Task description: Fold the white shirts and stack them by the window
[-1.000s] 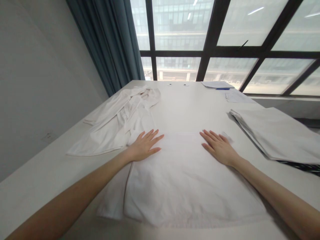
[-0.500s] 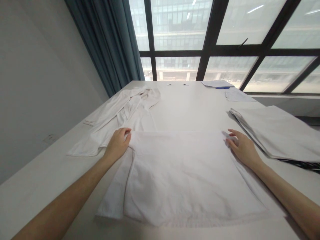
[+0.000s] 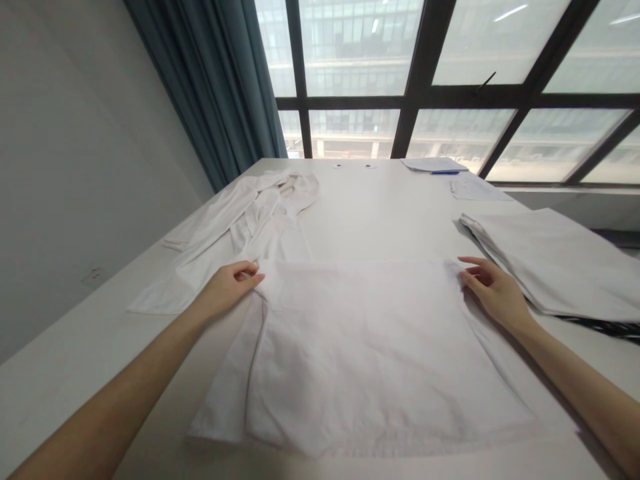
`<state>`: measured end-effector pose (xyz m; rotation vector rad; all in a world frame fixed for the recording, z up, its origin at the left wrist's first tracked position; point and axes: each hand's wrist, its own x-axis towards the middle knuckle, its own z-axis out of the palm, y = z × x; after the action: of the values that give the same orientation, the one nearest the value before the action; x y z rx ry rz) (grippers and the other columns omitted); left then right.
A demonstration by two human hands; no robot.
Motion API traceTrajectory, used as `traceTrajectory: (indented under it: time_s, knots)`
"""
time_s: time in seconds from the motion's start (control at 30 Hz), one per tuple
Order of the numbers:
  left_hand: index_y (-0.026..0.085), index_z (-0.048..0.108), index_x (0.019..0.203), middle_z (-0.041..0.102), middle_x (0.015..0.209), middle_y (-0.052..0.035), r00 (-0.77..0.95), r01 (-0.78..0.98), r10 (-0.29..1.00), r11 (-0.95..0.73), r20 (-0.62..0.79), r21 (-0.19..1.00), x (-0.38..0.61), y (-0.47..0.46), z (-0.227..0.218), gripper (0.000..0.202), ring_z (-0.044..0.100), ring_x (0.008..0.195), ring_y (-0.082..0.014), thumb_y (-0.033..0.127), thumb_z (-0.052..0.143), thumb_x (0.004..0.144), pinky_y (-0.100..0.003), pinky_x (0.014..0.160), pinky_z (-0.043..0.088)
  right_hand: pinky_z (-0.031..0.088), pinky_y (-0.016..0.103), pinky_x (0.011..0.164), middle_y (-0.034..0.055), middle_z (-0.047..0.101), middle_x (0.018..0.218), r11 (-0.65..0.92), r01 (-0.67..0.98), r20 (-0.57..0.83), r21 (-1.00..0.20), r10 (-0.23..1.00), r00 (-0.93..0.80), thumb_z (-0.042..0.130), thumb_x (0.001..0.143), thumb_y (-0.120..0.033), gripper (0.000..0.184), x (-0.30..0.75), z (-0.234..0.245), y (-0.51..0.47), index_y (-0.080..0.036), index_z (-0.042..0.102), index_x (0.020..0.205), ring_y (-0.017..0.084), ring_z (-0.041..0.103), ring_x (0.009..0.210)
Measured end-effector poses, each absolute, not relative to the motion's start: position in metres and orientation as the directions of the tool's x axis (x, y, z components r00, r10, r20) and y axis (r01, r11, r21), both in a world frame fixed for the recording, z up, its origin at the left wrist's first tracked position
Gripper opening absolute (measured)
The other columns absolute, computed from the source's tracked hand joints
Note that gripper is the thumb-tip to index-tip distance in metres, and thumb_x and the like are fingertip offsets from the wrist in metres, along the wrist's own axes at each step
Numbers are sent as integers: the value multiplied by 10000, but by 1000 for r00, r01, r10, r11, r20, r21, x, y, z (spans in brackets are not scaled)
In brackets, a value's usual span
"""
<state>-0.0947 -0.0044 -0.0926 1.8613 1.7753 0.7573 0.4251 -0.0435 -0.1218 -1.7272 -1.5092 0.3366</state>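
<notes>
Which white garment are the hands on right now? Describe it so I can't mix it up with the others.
Start at the white table under the big window. The folded garment lies flat at its near middle, the left hand and right hand pinching its far corners. Unlike the rumpled white coat at far left and the grey folded stack on the right, it is a smooth, squared-off rectangle.
</notes>
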Motion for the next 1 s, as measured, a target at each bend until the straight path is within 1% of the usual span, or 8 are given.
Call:
traceTrajectory:
  time_s: [0.1, 0.2, 0.33, 0.47, 0.57, 0.7, 0.87, 1.0]
  knots:
    - [185, 630, 677, 571, 616, 9, 125, 768, 992, -91, -8, 634, -99, -6, -90, 387, 534, 602, -176, 561, 579, 751, -250, 556, 369, 481, 329, 599, 30, 675, 787, 35, 680, 283, -733, 923, 259, 596, 794, -487, 444, 424, -120, -44, -218, 644, 1144, 174, 613, 587]
    - [188, 665, 715, 629, 690, -4, 192, 750, 980, -117, -46, 651, -102, -6, -89, 380, 584, 682, -204, 558, 586, 755, -261, 618, 415, 474, 311, 563, 28, 664, 776, 34, 672, 279, -740, 924, 260, 597, 795, -485, 430, 423, -119, -45, -217, 646, 1127, 169, 605, 581]
    - [182, 684, 750, 664, 738, -25, 144, 723, 989, -83, -32, 686, -101, -6, -88, 399, 595, 704, -214, 573, 608, 723, -267, 630, 420, 470, 307, 559, 28, 655, 755, 54, 688, 302, -723, 921, 245, 593, 800, -484, 413, 423, -119, -45, -221, 647, 1114, 174, 592, 601]
    - [181, 626, 675, 530, 564, 12, 125, 698, 991, -58, -41, 714, -100, -6, -88, 410, 498, 556, -160, 588, 612, 722, -249, 543, 354, 483, 325, 600, 27, 657, 760, 62, 707, 314, -705, 921, 231, 589, 807, -479, 403, 425, -119, -45, -229, 639, 1118, 186, 609, 630]
    - [183, 581, 641, 463, 533, 34, 142, 680, 988, -54, -59, 731, -100, -6, -87, 415, 449, 523, -133, 584, 602, 744, -238, 533, 325, 487, 321, 583, 27, 660, 788, 51, 684, 290, -728, 927, 239, 584, 812, -481, 407, 425, -119, -45, -231, 628, 1130, 184, 622, 613]
    - [186, 543, 614, 440, 519, 36, 156, 672, 983, -34, -96, 740, -103, -5, -88, 445, 413, 507, -124, 599, 571, 778, -237, 517, 296, 496, 318, 596, 31, 662, 824, 33, 676, 267, -736, 932, 245, 554, 829, -449, 372, 426, -119, -44, -227, 633, 1118, 178, 637, 614]
    - [195, 518, 587, 403, 518, 41, 142, 686, 985, -28, -97, 727, -106, -4, -92, 443, 382, 491, -122, 587, 605, 774, -239, 493, 266, 493, 334, 633, 26, 666, 820, 45, 710, 266, -702, 942, 203, 546, 841, -451, 377, 429, -119, -44, -229, 624, 1135, 184, 651, 615]
    - [202, 501, 549, 386, 485, 39, 132, 696, 986, -16, -105, 718, -105, -4, -90, 473, 356, 461, -124, 623, 611, 736, -241, 469, 253, 479, 341, 633, 27, 681, 788, 41, 786, 294, -617, 938, 182, 526, 845, -440, 363, 430, -120, -44, -227, 639, 1117, 193, 647, 611]
